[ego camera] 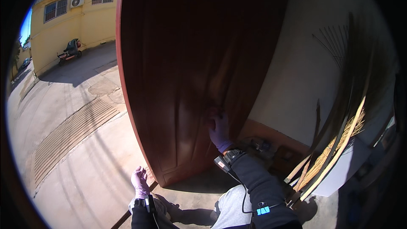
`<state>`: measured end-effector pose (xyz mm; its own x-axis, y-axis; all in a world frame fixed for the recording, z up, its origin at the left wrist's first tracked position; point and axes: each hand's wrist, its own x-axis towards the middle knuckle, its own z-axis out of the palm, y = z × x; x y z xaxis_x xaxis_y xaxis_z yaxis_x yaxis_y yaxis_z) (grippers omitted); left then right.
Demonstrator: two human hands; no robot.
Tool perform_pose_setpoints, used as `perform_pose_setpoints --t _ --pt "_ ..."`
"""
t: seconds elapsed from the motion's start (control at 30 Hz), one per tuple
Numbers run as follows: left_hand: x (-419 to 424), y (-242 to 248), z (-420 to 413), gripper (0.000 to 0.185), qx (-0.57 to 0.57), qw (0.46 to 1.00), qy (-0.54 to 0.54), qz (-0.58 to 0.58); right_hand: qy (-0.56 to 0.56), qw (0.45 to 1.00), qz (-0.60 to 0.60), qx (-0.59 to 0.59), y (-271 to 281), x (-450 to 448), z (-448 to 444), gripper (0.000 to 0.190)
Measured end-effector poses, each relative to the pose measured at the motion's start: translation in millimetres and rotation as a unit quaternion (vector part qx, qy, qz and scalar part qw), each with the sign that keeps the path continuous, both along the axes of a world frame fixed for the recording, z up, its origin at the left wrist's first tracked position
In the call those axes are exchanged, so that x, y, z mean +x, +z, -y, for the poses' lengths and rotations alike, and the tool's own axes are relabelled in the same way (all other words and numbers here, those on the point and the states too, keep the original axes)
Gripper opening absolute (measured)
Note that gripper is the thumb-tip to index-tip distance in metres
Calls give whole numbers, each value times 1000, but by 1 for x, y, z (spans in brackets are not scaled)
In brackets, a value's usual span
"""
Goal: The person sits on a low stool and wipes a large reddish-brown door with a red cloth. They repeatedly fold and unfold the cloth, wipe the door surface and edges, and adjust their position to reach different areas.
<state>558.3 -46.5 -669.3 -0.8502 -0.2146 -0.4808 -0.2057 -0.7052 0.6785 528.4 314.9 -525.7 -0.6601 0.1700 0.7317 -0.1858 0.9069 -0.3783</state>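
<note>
A dark red-brown panelled door [178,79] stands before me, swung at an angle in a doorway. My right hand [220,132], in a purple glove, is raised against the lower part of the door's face. A dim reddish patch shows by its fingertips; shadow hides whether this is a held thing. My left hand [139,179], also gloved, hangs in sunlight just left of the door's bottom corner. Its fingers are loosely curled, and nothing shows in them. Both wrists carry a dark band with a small device and a cable.
Wooden poles [337,146], a straw broom [334,143] and a wire rake [332,43] lean against the wall at right. A white board [337,171] stands behind them. Outside are a ribbed ramp [76,133], a parked scooter [70,52] and a yellow building [92,22].
</note>
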Motion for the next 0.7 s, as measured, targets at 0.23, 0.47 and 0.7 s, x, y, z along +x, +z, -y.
perform_pose_setpoints --t 0.23,0.47,0.7 --pt "63 55 -75 39 -101 942 -230 -223 196 787 -6 -585 -95 85 46 11" --pt "62 150 -136 34 -78 882 -421 -198 321 781 71 -532 -57 145 61 36" --pt "6 321 -106 18 -526 710 -112 -455 293 791 165 -511 -84 155 -17 35"
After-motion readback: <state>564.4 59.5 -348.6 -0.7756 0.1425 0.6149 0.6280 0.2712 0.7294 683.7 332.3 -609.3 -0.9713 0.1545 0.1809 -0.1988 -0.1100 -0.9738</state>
